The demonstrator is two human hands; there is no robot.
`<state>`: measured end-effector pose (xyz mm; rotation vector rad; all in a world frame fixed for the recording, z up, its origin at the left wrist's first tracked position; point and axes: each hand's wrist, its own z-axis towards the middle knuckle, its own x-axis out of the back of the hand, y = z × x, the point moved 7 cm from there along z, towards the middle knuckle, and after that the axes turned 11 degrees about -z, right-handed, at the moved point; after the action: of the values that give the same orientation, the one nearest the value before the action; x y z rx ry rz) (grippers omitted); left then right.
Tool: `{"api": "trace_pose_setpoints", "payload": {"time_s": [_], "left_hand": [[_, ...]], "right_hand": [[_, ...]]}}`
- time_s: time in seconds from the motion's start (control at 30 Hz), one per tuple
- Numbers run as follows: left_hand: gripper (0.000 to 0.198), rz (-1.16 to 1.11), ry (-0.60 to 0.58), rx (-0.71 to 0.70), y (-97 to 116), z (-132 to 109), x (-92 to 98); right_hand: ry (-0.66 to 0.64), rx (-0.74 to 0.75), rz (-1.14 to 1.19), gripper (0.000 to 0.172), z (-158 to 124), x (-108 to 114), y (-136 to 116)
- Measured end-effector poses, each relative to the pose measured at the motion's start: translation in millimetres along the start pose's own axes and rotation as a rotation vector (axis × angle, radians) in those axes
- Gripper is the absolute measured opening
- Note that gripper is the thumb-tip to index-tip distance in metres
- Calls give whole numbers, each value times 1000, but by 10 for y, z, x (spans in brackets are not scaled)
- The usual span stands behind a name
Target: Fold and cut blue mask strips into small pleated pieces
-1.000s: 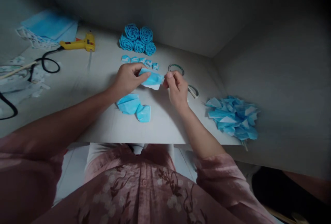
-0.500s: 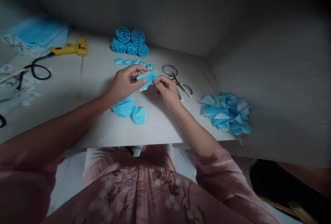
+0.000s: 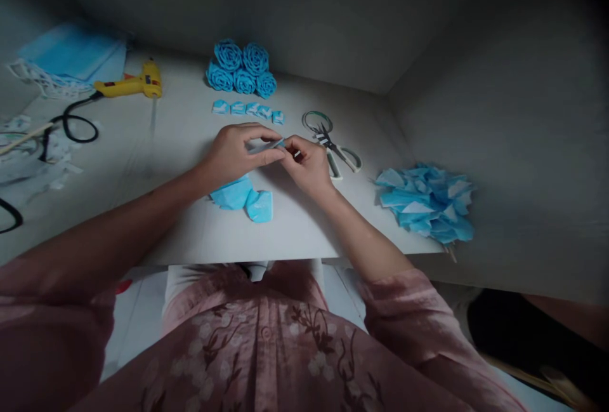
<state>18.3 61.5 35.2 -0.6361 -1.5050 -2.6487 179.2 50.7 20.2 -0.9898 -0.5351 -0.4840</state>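
My left hand (image 3: pixel 242 150) and my right hand (image 3: pixel 307 161) meet above the middle of the table. Between their fingertips they pinch a small light-blue fabric piece (image 3: pixel 267 146), seen nearly edge-on and mostly hidden by the fingers. On the table below my left hand lie loose blue fabric pieces (image 3: pixel 233 194), one of them squarish with rounded corners (image 3: pixel 260 207). Just beyond the hands runs a row of small folded blue pieces (image 3: pixel 238 108). Scissors (image 3: pixel 335 145) with pale handles lie open to the right of my right hand.
Several rolled blue fabric roses (image 3: pixel 244 68) are stacked at the back. A yellow glue gun (image 3: pixel 130 80) with a black cord lies left, by a pile of blue face masks (image 3: pixel 71 53). White scraps (image 3: pixel 57 158) are at the left edge, a ruffled blue bunch (image 3: pixel 425 202) at the right.
The blue piece, earlier spread flat and facing me, is now turned nearly edge-on. My fingertips have come together around it. The whole view has shifted slightly.
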Motion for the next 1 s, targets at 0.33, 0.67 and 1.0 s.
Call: {"api": "trace_pose_setpoints", "payload": {"time_s": [0.33,0.67,1.0], "left_hand": [[25,-249,163,152,-176,26,110],[24,-671,213,385,-278,50,84],[22,-804,292,366,-323,61,93]], "right_hand": [[-63,-65,181,45,7,-48,29],[-138,-227,508,60,53,-149,179],[-149,-339,558,61,53,-104,278]]}}
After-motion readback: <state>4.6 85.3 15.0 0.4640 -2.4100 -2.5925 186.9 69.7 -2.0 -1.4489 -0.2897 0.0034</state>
